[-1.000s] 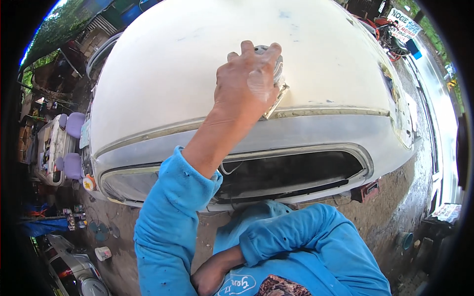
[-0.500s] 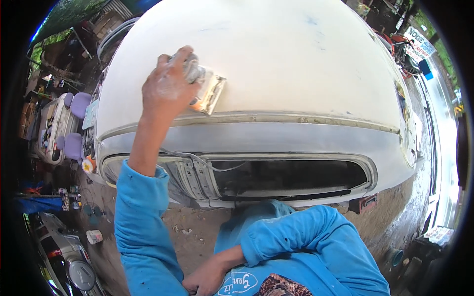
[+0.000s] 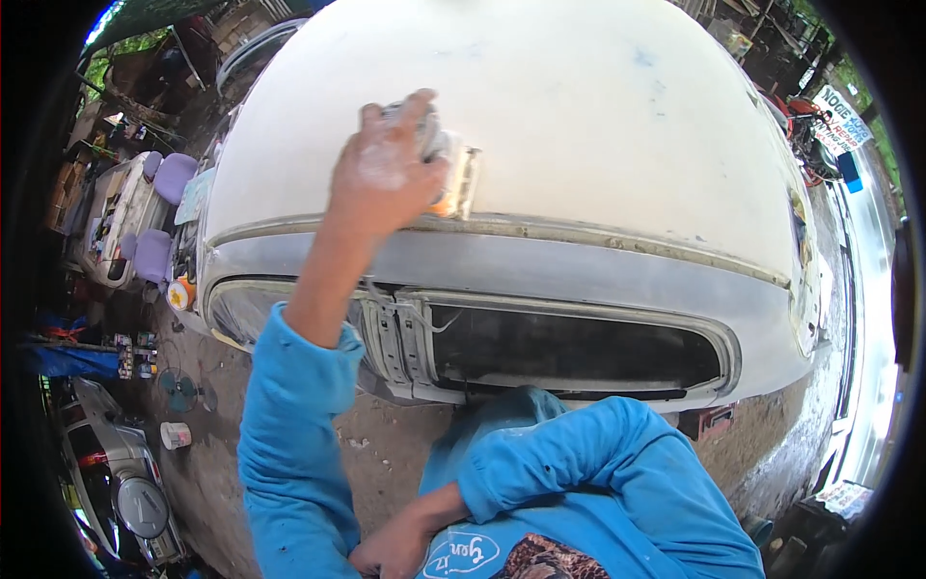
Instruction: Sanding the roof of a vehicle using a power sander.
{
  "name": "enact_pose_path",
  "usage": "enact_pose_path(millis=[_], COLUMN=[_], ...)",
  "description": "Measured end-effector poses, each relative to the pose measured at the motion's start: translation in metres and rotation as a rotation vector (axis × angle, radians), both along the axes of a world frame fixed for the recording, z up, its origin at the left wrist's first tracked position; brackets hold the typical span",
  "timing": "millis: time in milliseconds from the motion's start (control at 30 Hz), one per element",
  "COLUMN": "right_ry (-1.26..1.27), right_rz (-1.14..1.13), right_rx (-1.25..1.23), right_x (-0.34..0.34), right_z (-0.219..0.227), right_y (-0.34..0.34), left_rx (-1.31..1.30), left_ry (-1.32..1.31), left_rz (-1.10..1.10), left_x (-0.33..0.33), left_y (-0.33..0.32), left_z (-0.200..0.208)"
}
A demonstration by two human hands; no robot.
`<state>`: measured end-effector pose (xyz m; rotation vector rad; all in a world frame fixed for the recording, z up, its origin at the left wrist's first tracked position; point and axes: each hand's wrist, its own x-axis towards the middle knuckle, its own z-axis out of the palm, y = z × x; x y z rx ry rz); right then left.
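My left hand, dusted white, is wrapped round a sheet sander with a grey body, an orange part and a flat rectangular pad. The pad rests on the pale, whitish car roof, just beyond the roof's side channel. Faint bluish patches show on the roof. My right arm is folded across my body. Its hand lies low in front of me against my left sleeve, fingers curled in; whatever they may hold is hidden.
Below the roof edge is the car's side with a glassless window opening. A motorbike and a painted sign stand far right. At left are purple seats, a fan, a white tub and a silver vehicle.
My left hand has slid the sander a little rightward over the roof. The view has shifted slightly. My right hand stays folded low across my body.
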<state>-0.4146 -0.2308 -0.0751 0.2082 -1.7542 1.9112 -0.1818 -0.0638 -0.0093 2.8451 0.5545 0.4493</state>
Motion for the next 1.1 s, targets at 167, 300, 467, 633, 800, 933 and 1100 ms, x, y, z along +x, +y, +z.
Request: enact_pose_path(millis=[167, 300, 467, 633, 800, 933, 1100], right_ry=[-0.006, -0.258, -0.336, 0.321, 0.166, 0.037, -0.078], right_rz=[-0.071, -0.18, -0.158, -0.185, -0.26, -0.55, -1.001], right_rx=[-0.213, -0.084, -0.076, -0.349, -0.309, -0.245, -0.25], right_x=[0.005, 0.013, 0.038, 0.051, 0.073, 0.104, 0.163], right_z=[-0.006, -0.009, -0.008, 0.003, 0.001, -0.002, -0.009], right_y=[-0.017, -0.021, -0.026, -0.028, -0.018, -0.023, -0.026], left_rx=[0.225, 0.082, 0.081, 0.113, 0.059, 0.096, 0.106], left_ry=[-0.27, -0.113, -0.037, -0.114, -0.054, 0.02, 0.006], left_rz=[-0.211, -0.148, -0.158, -0.078, 0.062, 0.234, 0.294], left_x=[0.037, 0.05, 0.04, 0.008, -0.031, -0.054, -0.056], left_y=[-0.061, -0.11, -0.092, -0.008, 0.081, 0.14, 0.151], left_z=[-0.021, -0.012, -0.006, -0.014, -0.005, 0.001, 0.003])
